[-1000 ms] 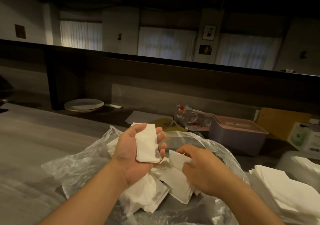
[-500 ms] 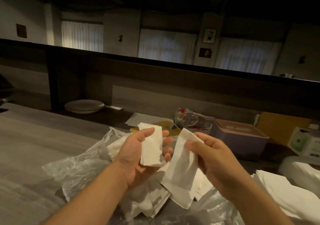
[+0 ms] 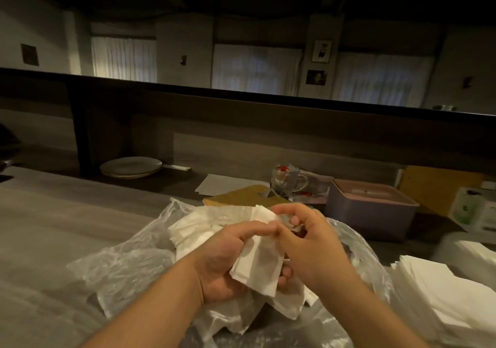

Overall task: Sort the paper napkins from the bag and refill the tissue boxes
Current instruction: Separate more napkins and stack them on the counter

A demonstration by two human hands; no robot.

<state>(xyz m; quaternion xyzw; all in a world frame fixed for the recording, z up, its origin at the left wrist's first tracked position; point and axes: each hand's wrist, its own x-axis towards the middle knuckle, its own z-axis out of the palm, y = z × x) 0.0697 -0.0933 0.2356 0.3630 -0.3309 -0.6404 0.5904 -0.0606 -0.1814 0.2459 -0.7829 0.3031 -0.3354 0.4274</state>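
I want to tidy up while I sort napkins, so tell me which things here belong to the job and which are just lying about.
Part of the job:
left hand gripping a small bunch of napkins
right hand, pinching at that bunch
plastic bag of loose napkins
sorted stack
pink tissue box

Lying about:
plates
glass mug
brown envelope
paper sheet

Napkins (image 3: 257,262) held between left hand (image 3: 225,262) & right hand (image 3: 311,251) above bag (image 3: 120,264) w/ loose napkins (image 3: 193,227); napkin stack (image 3: 440,294) right, tissue box (image 3: 373,208) behind, plates (image 3: 131,167) rear-left.
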